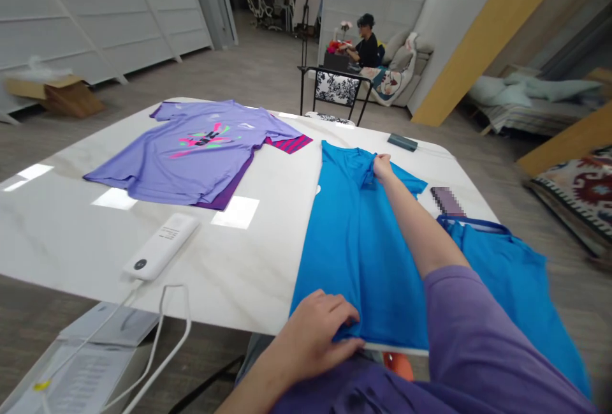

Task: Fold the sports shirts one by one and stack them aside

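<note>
A bright blue shirt (356, 242) lies lengthwise on the white table (268, 261), partly folded along its length. My right hand (382, 166) reaches to its far end and pinches the cloth near the sleeve. My left hand (315, 332) grips the shirt's near hem at the table's front edge, fingers curled over the fabric. A second piece of blue cloth (516, 280) hangs off the table's right side beside my right arm.
A purple shirt (196, 152) lies flat on the far left of the table. A white power bank (161, 245) with a cable sits near the front left. A dark flat case (402, 141) lies at the far edge. A person sits in the background.
</note>
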Demonstrator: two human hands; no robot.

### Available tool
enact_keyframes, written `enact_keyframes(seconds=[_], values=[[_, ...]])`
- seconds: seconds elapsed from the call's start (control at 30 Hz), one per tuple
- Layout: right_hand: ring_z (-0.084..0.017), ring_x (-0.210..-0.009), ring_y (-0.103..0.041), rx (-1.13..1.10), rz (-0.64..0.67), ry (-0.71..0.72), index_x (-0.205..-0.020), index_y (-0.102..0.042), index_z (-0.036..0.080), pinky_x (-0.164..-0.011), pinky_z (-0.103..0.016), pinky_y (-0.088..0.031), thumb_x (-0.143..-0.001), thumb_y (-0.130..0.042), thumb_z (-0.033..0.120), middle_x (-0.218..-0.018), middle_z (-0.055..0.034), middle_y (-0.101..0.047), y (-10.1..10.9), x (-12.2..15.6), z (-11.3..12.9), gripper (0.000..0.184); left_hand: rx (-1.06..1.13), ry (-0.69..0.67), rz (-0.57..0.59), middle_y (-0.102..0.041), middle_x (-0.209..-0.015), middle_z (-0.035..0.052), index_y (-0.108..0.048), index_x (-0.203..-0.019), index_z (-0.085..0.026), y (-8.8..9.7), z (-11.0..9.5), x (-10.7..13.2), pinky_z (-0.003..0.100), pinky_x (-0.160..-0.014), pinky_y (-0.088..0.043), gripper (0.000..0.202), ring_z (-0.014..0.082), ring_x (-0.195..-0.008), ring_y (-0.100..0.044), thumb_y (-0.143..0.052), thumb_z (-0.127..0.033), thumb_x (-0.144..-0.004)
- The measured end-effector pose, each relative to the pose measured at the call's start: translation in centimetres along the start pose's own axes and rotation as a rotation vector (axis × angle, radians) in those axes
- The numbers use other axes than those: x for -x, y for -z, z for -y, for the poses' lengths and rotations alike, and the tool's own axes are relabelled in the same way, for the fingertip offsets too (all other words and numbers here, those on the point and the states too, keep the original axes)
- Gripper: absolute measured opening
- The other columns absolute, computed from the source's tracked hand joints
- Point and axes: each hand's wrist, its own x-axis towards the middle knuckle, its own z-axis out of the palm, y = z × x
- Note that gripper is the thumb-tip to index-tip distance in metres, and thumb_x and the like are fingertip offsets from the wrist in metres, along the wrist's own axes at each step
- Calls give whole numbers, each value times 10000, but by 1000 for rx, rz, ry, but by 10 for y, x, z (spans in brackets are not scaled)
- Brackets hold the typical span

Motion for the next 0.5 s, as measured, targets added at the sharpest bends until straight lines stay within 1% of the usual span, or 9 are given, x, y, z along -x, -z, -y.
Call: enact_keyframes(seconds=[0.07,0.1,0.13,0.2,0.23,0.3,0.33,0.4,0.5], values=[[-271,-907,-635,76,-31,-45,-1243,-507,233,-952,-443,-611,-992,-553,239,-959,-54,-606,15,5,-14,256,13,25,86,-853,-1132,7,-747,-1186,-295,-3,3,-7,431,-931,-565,291,230,-1041,-804,-882,-466,-993],[-297,-1020,-664,137,-47,-33,-1279,-524,214,-1044,-471,-592,-987,-556,220,-1073,-111,-654,20,7,-17,294,-16,38,79,-855,-1196,21,-761,-1226,-299,-2,6,-11,438,-1015,-582,254,236,-1128,-804,-830,-460,-1043],[-328,-1154,-669,222,-60,3,-1319,-541,196,-1129,-500,-557,-992,-552,213,-1220,-175,-672,23,9,-17,328,-68,50,53,-847,-1288,40,-768,-1279,-299,-1,11,-15,452,-1119,-578,211,243,-1246,-786,-754,-409,-1100],[-390,-1393,-605,430,-54,110,-1390,-575,172,-1245,-550,-479,-1024,-522,228,-1489,-257,-615,23,12,-12,373,-206,69,-5,-770,-1526,76,-744,-1431,-291,2,24,-22,513,-1318,-501,299,270,-1516,-666,-618,-311,-1160],[-406,-1462,-570,523,-22,166,-1412,-593,171,-1272,-566,-455,-1050,-497,246,-1562,-262,-591,19,12,-6,382,-275,76,-19,-698,-1644,86,-704,-1527,-289,3,31,-24,550,-1382,-452,377,291,-1627,-573,-593,-305,-1167],[-392,-1506,-557,607,89,241,-1423,-629,184,-1288,-556,-449,-1101,-444,282,-1590,-230,-614,4,8,9,384,-382,93,-9,-534,-1810,92,-576,-1702,-294,3,45,-25,611,-1431,-403,549,340,-1748,-410,-608,-385,-1161],[-368,-1502,-572,608,146,264,-1419,-645,193,-1287,-533,-457,-1121,-420,292,-1578,-206,-640,-7,4,17,386,-418,106,6,-460,-1860,90,-500,-1766,-304,2,50,-24,629,-1435,-401,640,358,-1770,-362,-620,-446,-1154],[-324,-1477,-608,599,231,285,-1410,-671,207,-1278,-489,-476,-1153,-389,308,-1562,-172,-676,-33,-7,35,394,-466,134,47,-350,-1914,68,-363,-1843,-334,-1,57,-22,649,-1441,-401,771,370,-1788,-317,-612,-540,-1144],[-316,-1444,-648,616,306,279,-1374,-714,220,-1261,-473,-497,-1170,-431,364,-1544,-158,-712,-76,-28,59,378,-517,151,91,-272,-1937,26,-256,-1880,-356,-4,59,-18,656,-1436,-427,848,354,-1793,-306,-589,-580,-1133]])
